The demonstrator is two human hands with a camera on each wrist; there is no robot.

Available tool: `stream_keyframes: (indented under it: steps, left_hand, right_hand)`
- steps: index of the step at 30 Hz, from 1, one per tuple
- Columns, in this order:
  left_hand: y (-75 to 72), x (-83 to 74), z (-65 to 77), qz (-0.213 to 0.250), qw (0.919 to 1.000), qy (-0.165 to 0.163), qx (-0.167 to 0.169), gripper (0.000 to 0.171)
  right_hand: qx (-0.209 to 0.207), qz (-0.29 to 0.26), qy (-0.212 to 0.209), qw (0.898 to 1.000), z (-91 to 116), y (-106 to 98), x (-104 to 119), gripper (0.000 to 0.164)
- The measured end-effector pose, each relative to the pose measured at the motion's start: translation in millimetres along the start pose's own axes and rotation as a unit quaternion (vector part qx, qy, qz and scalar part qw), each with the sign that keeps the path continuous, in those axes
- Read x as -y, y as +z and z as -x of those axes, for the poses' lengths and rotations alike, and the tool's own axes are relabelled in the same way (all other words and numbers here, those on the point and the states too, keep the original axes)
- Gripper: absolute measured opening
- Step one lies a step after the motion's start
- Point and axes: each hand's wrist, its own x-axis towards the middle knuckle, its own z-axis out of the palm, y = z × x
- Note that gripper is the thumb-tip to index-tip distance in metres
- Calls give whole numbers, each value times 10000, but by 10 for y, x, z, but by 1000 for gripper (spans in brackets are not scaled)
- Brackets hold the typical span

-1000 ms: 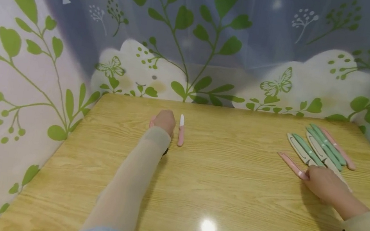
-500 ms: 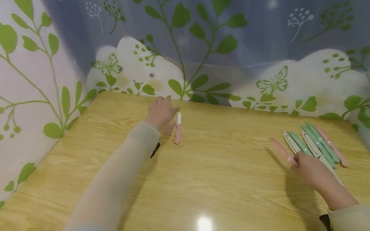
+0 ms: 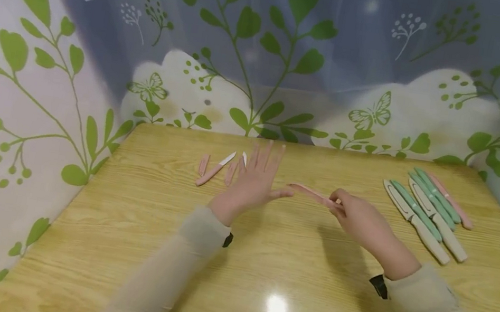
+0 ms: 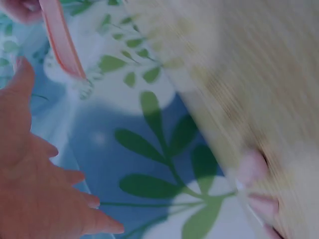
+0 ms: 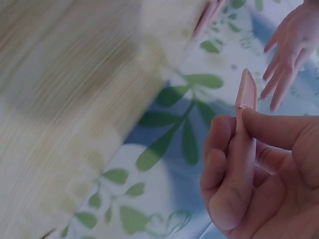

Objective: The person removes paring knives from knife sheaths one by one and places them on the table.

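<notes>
My right hand [image 3: 362, 222] grips a sheathed pink knife [image 3: 312, 193] by its handle above the table's middle, the tip pointing left. In the right wrist view the thumb presses near the base of its pink sheath [image 5: 246, 92], fingers curled round the handle. My left hand [image 3: 252, 182] is spread flat with fingers straight, its thumb close by the sheath's tip. Left of it lies an unsheathed pink knife [image 3: 216, 169] with a white blade, between two loose pink sheaths. A second bare blade [image 3: 244, 158] shows behind the left hand, which hides the rest of that knife.
At the right of the wooden table [image 3: 301, 270] several sheathed knives lie side by side: beige knives [image 3: 426, 235], green knives [image 3: 436, 194] and one pink knife [image 3: 452, 200]. A leaf-patterned cloth [image 3: 220, 93] hangs behind the table and along its left side.
My right hand has lifted the sheathed pink knife from beside the other knives and carried it left. My left hand has let go of the things at left, moved right and spread open.
</notes>
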Motion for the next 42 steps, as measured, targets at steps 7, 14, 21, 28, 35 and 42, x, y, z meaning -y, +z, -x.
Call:
stream_keyframes:
  steps: [7, 14, 21, 28, 35, 42]
  left_hand:
    - [88, -199, 184, -37, 9985, 505, 224, 100]
    - [212, -214, 277, 13, 9963, 745, 436, 91]
    - [279, -229, 292, 18, 9888, 1411, 482, 75]
    - [233, -247, 323, 166, 9873, 1542, 329, 58]
    - [240, -252, 347, -42, 9847, 1731, 195, 42]
    - [215, -250, 364, 217, 9847, 1713, 234, 35]
  right_hand:
    - [-417, 220, -671, 9966, 12, 157, 200, 14]
    - [-556, 218, -951, 9937, 37, 243, 249, 13]
    - [-868, 524, -1225, 9873, 65, 242, 195, 14]
    - [-939, 511, -1234, 9866, 67, 220, 169, 14]
    - [-732, 456, -1127, 9899, 75, 208, 196, 15]
    - [-469, 317, -1003, 9933, 68, 177, 190, 21]
